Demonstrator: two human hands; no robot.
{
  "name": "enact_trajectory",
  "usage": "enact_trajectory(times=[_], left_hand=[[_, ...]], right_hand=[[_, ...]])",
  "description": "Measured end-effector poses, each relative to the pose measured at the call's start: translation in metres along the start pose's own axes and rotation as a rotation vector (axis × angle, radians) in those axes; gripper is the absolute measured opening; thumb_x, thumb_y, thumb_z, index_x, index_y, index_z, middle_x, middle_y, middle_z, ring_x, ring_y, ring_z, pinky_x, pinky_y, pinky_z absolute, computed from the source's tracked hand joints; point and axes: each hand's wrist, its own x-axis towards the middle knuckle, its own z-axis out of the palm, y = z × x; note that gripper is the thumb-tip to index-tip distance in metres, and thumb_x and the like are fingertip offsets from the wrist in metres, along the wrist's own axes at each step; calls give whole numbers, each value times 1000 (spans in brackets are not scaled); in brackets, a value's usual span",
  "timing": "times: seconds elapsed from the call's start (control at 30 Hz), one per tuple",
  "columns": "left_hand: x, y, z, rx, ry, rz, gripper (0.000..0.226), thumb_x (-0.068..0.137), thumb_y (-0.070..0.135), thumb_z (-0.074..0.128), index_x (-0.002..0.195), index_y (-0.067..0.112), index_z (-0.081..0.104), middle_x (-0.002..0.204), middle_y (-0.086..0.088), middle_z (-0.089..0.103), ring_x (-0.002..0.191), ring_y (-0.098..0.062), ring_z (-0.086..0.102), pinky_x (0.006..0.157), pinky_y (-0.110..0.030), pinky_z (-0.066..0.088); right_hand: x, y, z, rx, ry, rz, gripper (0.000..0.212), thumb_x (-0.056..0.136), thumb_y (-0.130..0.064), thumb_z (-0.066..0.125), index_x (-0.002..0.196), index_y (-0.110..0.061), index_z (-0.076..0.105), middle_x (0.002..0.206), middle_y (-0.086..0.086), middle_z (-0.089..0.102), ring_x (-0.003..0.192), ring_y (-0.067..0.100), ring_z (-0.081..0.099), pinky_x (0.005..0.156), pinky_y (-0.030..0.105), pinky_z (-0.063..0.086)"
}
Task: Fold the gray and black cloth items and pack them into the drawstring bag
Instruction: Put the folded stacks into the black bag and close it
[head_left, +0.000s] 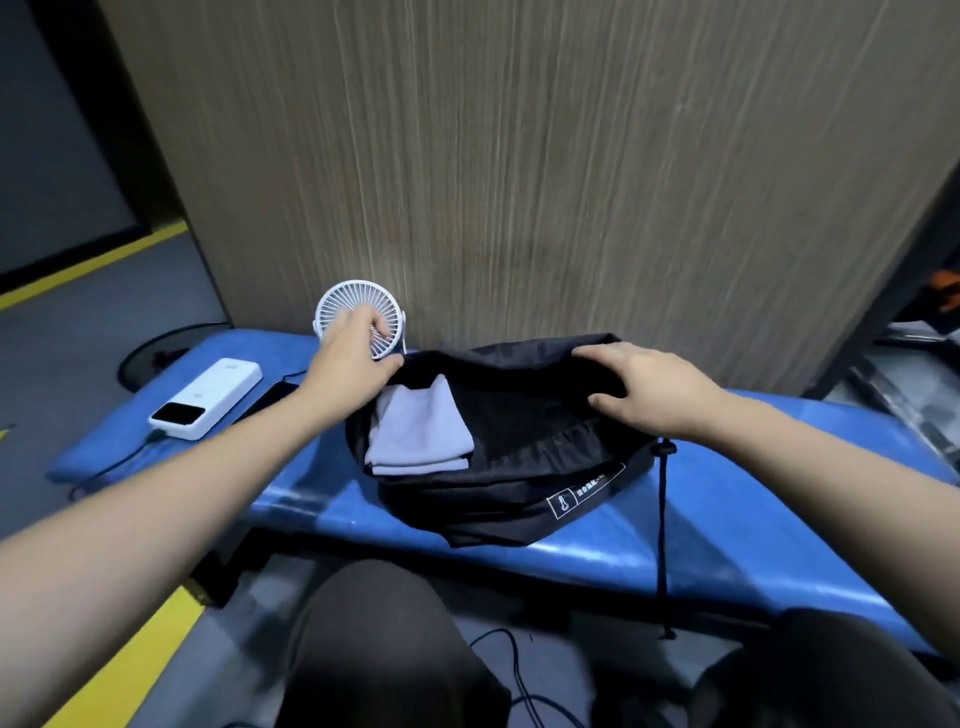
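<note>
A black drawstring bag lies on the blue padded bench with its mouth held wide. Inside it at the left sits a folded gray cloth; dark fabric fills the rest of the opening, and I cannot tell a black cloth apart from the bag lining. My left hand grips the far left rim of the bag's mouth. My right hand grips the far right rim, thumb toward me. The bag's black cord with its stopper hangs over the bench's front edge.
A small white fan stands just behind my left hand against the wood-grain panel. A white power bank and a dark phone lie on the bench's left part. My knees are below the bench.
</note>
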Motion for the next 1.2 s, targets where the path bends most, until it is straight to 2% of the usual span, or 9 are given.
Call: enact_trajectory(times=[0.23,0.37,0.47,0.57,0.7,0.9,1.07,1.13,1.2], left_hand=[[-42,-21,-25,79,-253,-74,16,73,20,79,78,20,64,70,4,57,62,-9,50,62,-28,39],[-41,-29,-20,223,-362,-136,45,71,38,78,110,21,63,101,0,56,81,-13,55,65,-27,38],[-38,-31,-15,282,-443,-197,64,75,41,75,128,12,54,124,-8,52,101,-18,53,79,-27,40],[-37,-33,-11,270,-527,-208,55,83,37,71,128,7,57,126,-9,61,111,-23,57,86,-30,45],[-41,-32,-11,330,-600,-156,32,87,14,64,119,12,67,120,-8,68,110,-26,60,88,-31,48],[-37,-40,-26,353,-764,-102,60,81,-7,44,127,27,63,119,4,64,106,-22,61,92,-34,50],[-24,-30,-45,488,-857,-20,54,78,-8,38,83,32,72,82,9,59,83,-19,56,80,-30,48],[-19,-27,-51,471,-834,55,45,72,-10,38,65,28,62,80,3,52,80,-23,53,77,-37,48],[-14,-28,-58,460,-759,96,38,76,-10,39,68,21,59,85,1,42,81,-25,51,78,-40,46]], right_hand=[[19,-28,4,-135,44,24,76,84,-37,64,150,-36,26,153,1,30,115,34,60,85,40,50],[16,-51,9,-273,68,-70,46,93,-56,47,133,-34,50,137,0,49,113,26,60,93,40,44],[14,-76,16,-419,38,-243,44,94,-63,39,117,-34,63,117,-4,65,112,22,57,95,43,33],[14,-104,35,-274,-150,-370,42,91,-63,47,112,-30,65,112,-3,65,110,20,59,93,40,37],[18,-127,45,29,-316,-296,46,84,-65,61,94,-21,67,97,1,68,92,22,62,78,36,49],[17,-126,37,142,-503,-304,31,73,-44,82,89,-24,65,78,-9,64,79,17,60,64,28,44],[18,-117,22,439,-485,-335,24,75,-13,82,94,-23,72,89,-4,75,79,7,65,80,29,52],[16,-116,12,559,-465,-316,22,76,-13,82,94,-21,73,89,-3,75,78,4,65,79,25,53],[14,-115,3,668,-438,-293,22,77,-14,82,97,-18,74,89,-3,74,78,3,65,77,20,53]])
